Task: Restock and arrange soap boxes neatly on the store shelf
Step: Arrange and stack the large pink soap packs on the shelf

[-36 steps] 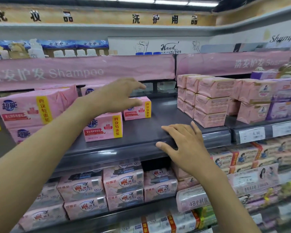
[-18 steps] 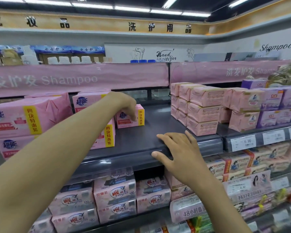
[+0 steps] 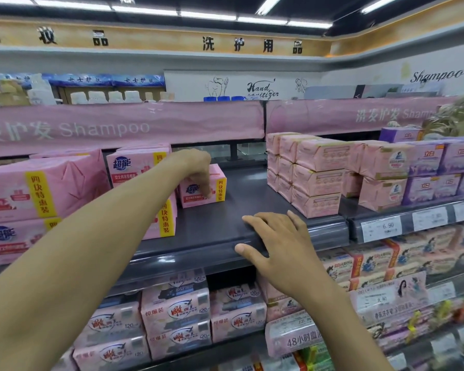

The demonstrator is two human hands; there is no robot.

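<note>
A pink soap pack (image 3: 218,183) with a yellow side label stands alone deep on the dark grey shelf (image 3: 225,220). My left hand (image 3: 198,170) reaches over its top, fingers curled down its front face, gripping it. More of the same pink packs are stacked to the left: a two-high stack (image 3: 142,167) and larger ones (image 3: 38,188) nearer the edge. My right hand (image 3: 276,242) rests flat on the shelf's front lip, fingers spread, holding nothing.
Pale pink soap blocks (image 3: 316,178) are stacked three high at the shelf's right end, with purple packs (image 3: 429,172) beyond. A pink Shampoo banner (image 3: 123,124) hangs overhead. Lower shelves hold pink packs (image 3: 174,311). A price tag (image 3: 381,228) marks the neighbouring shelf.
My left hand has dropped from above the packs onto the lone rear pack and curled over its front. The right hand stays on the shelf lip. The view tilted up slightly.
</note>
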